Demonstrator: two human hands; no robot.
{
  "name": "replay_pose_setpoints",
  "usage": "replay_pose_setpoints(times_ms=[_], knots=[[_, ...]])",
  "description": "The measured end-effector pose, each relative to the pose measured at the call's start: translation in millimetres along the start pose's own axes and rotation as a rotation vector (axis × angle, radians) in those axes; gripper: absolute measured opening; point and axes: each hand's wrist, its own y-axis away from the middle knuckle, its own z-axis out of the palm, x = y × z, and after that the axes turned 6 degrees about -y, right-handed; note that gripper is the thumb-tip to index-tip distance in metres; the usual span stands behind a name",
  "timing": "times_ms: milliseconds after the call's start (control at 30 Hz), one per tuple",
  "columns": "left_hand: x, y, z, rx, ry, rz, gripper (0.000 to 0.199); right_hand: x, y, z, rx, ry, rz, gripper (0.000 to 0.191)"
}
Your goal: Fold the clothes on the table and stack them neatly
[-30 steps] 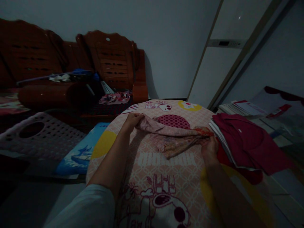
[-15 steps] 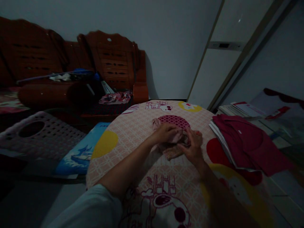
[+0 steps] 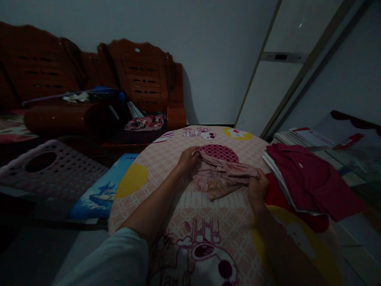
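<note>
A crumpled pink garment (image 3: pixel 222 171) with a brownish patterned part along its lower edge stretches between my hands above the round table. My left hand (image 3: pixel 189 159) is closed on its upper left corner. At the right end, my right hand (image 3: pixel 258 184) grips the same cloth with fingers pressed together. The table wears a pink patterned cover (image 3: pixel 166 159) with cartoon figures and coloured circles.
Folded dark red clothing (image 3: pixel 309 174) lies at the table's right side, near papers (image 3: pixel 297 139). A pink woven basket (image 3: pixel 71 171) and a blue bag (image 3: pixel 104 190) stand on the left. Behind is a carved wooden sofa (image 3: pixel 143 79).
My hands have moved apart, the left one leftward and the right one rightward. The bunched garment is now spread wide between them.
</note>
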Motion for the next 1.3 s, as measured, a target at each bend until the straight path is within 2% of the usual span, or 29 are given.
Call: replay_pose_setpoints(times_ms=[133,267,433,500,600,667,800,867,967,1100,1133,1200,1300], knots=[[-15,1,2.7,-0.094,-0.013,-0.034,0.040,7,-5,-1,0.106,-0.109,0.074,0.023],[-16,-1,2.1,-0.142,0.002,-0.051,0.040,13,-12,0,0.189,-0.281,0.195,0.029],[-8,-1,5.8,-0.130,-0.020,-0.029,0.017,12,-17,-1,0.194,-0.425,0.256,0.023],[-7,-1,3.8,-0.098,0.068,-0.079,0.015,11,-20,-4,0.166,-0.442,0.260,0.021],[-11,-2,-7.2,-0.061,0.304,-0.148,0.017,11,-27,-11,0.189,-0.433,0.169,0.020],[-14,-2,-17.6,-0.137,0.467,-0.131,0.021,12,-32,-16,0.214,-0.439,0.120,0.019],[-15,3,-32.3,-0.463,0.634,-0.112,0.024,12,-38,-24,0.228,-0.501,0.173,0.014],[-14,5,-33.5,-0.568,0.624,-0.107,0.020,13,-39,-26,0.236,-0.525,0.207,0.011],[-12,6,-32.0,-0.630,0.560,-0.063,0.014,17,-40,-28,0.212,-0.558,0.222,0.010],[-11,6,-33.5,-0.774,0.499,-0.021,0.018,22,-43,-31,0.193,-0.581,0.226,0.007],[-10,5,-34.1,-0.784,0.494,-0.012,0.019,22,-43,-31,0.185,-0.581,0.225,0.007],[-9,4,-34.3,-0.728,0.479,0.003,0.022,21,-43,-32,0.163,-0.575,0.213,0.006],[-7,3,-30.3,-0.529,0.401,0.039,0.035,19,-41,-33,0.129,-0.552,0.201,0.004]])
